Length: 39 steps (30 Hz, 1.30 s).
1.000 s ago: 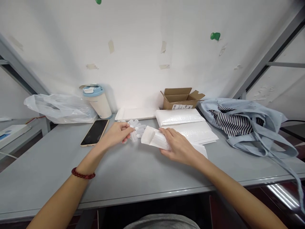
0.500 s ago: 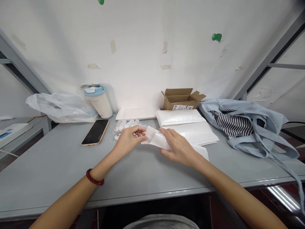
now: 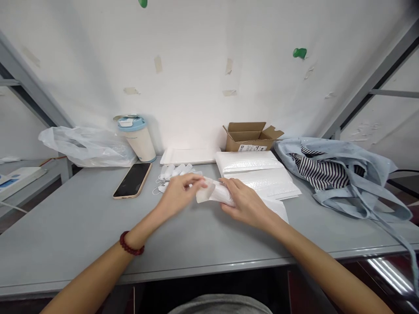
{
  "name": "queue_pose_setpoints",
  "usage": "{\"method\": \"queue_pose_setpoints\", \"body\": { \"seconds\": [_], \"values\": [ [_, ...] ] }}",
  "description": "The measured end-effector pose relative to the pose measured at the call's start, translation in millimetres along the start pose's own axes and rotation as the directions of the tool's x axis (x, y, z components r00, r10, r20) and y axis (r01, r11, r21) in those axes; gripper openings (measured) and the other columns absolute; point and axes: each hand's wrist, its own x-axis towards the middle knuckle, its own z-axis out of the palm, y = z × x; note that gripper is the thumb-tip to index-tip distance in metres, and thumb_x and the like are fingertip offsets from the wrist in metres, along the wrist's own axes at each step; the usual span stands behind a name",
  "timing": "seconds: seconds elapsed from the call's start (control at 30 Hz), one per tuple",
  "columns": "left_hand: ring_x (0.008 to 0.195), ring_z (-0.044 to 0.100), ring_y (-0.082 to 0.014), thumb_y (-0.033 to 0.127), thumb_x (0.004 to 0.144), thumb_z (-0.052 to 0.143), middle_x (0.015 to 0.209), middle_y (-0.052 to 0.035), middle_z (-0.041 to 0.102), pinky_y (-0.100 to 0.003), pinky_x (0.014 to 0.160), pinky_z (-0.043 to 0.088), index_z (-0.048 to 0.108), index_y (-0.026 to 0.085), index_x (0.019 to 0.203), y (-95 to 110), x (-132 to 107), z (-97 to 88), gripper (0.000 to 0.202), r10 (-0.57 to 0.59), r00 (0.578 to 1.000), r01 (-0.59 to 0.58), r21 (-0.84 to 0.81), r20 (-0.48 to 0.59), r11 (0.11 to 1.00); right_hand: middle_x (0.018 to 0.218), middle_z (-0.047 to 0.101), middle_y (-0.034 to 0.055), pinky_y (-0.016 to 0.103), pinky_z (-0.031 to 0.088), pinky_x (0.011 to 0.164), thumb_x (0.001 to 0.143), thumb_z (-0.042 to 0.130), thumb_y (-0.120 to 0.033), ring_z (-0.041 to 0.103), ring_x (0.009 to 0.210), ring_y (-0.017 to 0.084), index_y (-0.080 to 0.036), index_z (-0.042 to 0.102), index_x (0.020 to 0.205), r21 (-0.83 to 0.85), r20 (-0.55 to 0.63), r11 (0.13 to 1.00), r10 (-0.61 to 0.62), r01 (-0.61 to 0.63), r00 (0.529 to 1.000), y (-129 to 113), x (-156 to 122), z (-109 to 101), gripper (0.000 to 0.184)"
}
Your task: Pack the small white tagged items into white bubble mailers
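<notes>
My right hand (image 3: 244, 200) is wrapped over a narrow white bubble mailer (image 3: 220, 192), holding it just above the desk. At its left end, a translucent flap or strip (image 3: 205, 194) stands bent up. My left hand (image 3: 183, 188) pinches the edge of that flap between thumb and forefinger; the fingertips are slightly blurred. Behind the left hand lie several small white tags with string loops (image 3: 168, 171), partly hidden. Beyond my right hand rests a stack of larger white bubble mailers (image 3: 262, 174). Another white sheet or mailer (image 3: 278, 208) shows beneath my right wrist.
On the left are a phone (image 3: 132, 181), a blue-lidded tumbler (image 3: 139, 137) and a plastic bag (image 3: 85, 146). White flat packs (image 3: 190, 156) and an open cardboard box (image 3: 250, 137) stand by the wall. A light-blue cloth bag (image 3: 347, 174) lies at the right, its strap hanging over the desk edge (image 3: 209, 268).
My left fingers have drawn the mailer's end flap up and over, so it now stands folded. The right hand keeps its hold, and the view has shifted slightly.
</notes>
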Motion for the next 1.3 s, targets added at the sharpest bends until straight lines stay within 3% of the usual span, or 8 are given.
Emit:
{"method": "queue_pose_setpoints", "body": {
  "seconds": [0.1,0.17,0.3,0.4,0.67,0.83,1.03,1.3],
  "values": [
    [0.079,0.062,-0.0204,0.035,0.08,0.051,0.085,-0.0053,0.071,-0.029,0.07,0.046,0.067,0.017,0.086,-18,12,-30.3,0.026,-0.051,0.96,0.122,0.249,-0.277,0.961,0.11,0.057,0.0137,0.038,0.046,0.08,0.076,0.055,-0.022,0.054,0.097,0.026,-0.012,0.042,0.128,0.005,0.007,1.0,0.014,-0.014,1.0,0,1,-1,0.055],
    [0.093,0.06,-0.0266,0.036,0.078,0.051,0.096,-0.01,0.069,-0.033,0.078,0.044,0.066,0.014,0.091,-34,18,-48.4,0.029,-0.044,0.941,0.212,0.48,-0.337,0.851,0.11,0.056,0.0135,0.038,0.046,0.081,0.076,0.056,-0.022,0.054,0.098,0.026,-0.012,0.042,0.128,0.012,0.009,1.0,0.016,-0.016,1.0,0,1,-3,0.055],
    [0.081,0.061,-0.0288,0.043,0.076,0.05,0.081,-0.0113,0.068,-0.031,0.062,0.04,0.064,0.015,0.075,-55,22,-65.8,0.03,-0.337,0.922,0.382,0.606,-0.194,0.698,0.11,0.056,0.0136,0.039,0.046,0.081,0.076,0.056,-0.022,0.054,0.098,0.026,-0.012,0.041,0.128,0.012,0.019,1.0,0.023,-0.024,1.0,-1,0,-3,0.055],
    [0.063,0.058,-0.0242,0.041,0.075,0.05,0.057,-0.0062,0.06,-0.029,0.053,0.034,0.057,0.018,0.056,-57,22,-66.4,0.031,-0.434,0.898,0.388,0.607,-0.078,0.694,0.111,0.056,0.0142,0.04,0.046,0.082,0.076,0.056,-0.022,0.054,0.099,0.027,-0.011,0.041,0.128,0.009,0.013,1.0,0.021,-0.021,1.0,-1,0,-3,0.055],
    [0.067,0.053,-0.017,0.035,0.084,0.042,0.076,-0.0057,0.067,-0.029,0.062,0.037,0.064,0.017,0.078,-37,19,-65.3,0.03,-0.117,0.958,0.223,0.427,-0.261,0.877,0.11,0.056,0.0138,0.041,0.046,0.081,0.076,0.056,-0.022,0.054,0.099,0.028,-0.012,0.041,0.126,0.002,0.006,1.0,0.027,-0.027,1.0,0,1,-2,0.053],
    [0.062,0.052,-0.0135,0.039,0.083,0.049,0.07,-0.0011,0.065,-0.024,0.057,0.039,0.065,0.018,0.073,-18,11,-60.1,0.028,0.021,0.999,-0.011,0.232,-0.04,0.973,0.112,0.055,0.0145,0.041,0.046,0.08,0.078,0.055,-0.025,0.053,0.1,0.028,-0.013,0.039,0.127,-0.022,0.021,0.999,0.05,-0.049,0.999,2,1,0,0.054],
    [0.064,0.054,-0.0127,0.036,0.085,0.051,0.071,-0.0001,0.065,-0.022,0.057,0.039,0.067,0.019,0.077,-13,7,-46.8,0.025,0.086,0.972,-0.116,0.125,0.22,0.985,0.11,0.055,0.0137,0.04,0.046,0.08,0.077,0.055,-0.023,0.053,0.099,0.028,-0.013,0.039,0.126,-0.001,0.026,0.999,0.037,-0.037,0.999,1,0,0,0.052],
    [0.064,0.049,-0.0125,0.026,0.087,0.048,0.065,-0.0005,0.057,-0.024,0.059,0.033,0.065,0.017,0.069,-14,1,3.2,0.026,0.256,0.937,-0.305,0.202,0.236,0.931,0.106,0.055,0.0118,0.04,0.046,0.08,0.074,0.053,-0.017,0.051,0.098,0.026,-0.015,0.04,0.122,0.027,0.024,0.996,-0.083,0.082,0.996,-3,-1,5,0.049]
  ]
}}
